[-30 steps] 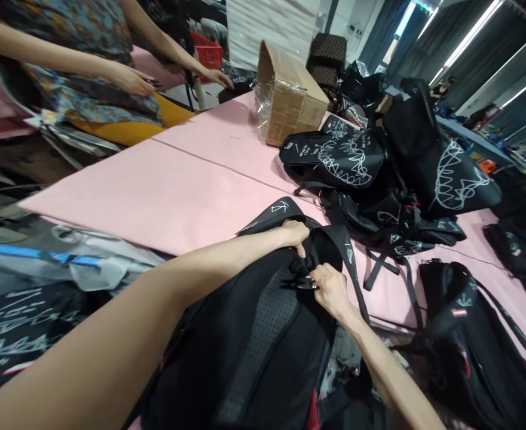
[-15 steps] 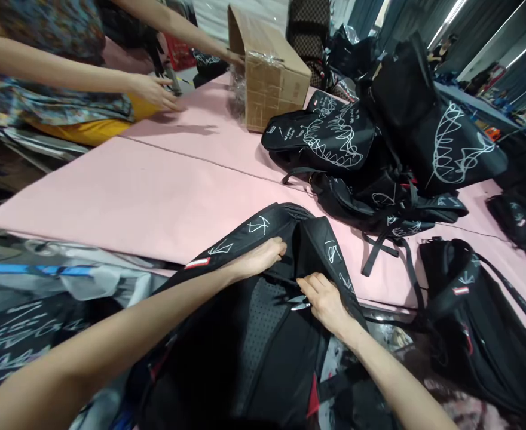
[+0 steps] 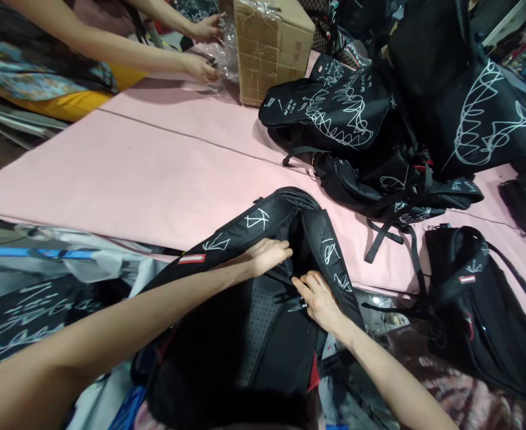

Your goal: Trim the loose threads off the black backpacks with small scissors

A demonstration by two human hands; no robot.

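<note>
Both hands meet at the backpack (image 3: 263, 334) top, straps running away toward the table (image 3: 155, 185): left hand (image 3: 267, 255) pinches fabric, right hand (image 3: 319, 298) grips what looks like small snips (image 3: 297, 306).

backpack (image 3: 263, 334) | blk, white scribbles | back-up, straps on pink table edge

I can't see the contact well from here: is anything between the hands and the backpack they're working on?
Nothing visible. The left hand rests directly on the backpack near the top of its straps. The right hand also touches it, holding small snips against the mesh back panel.
</note>
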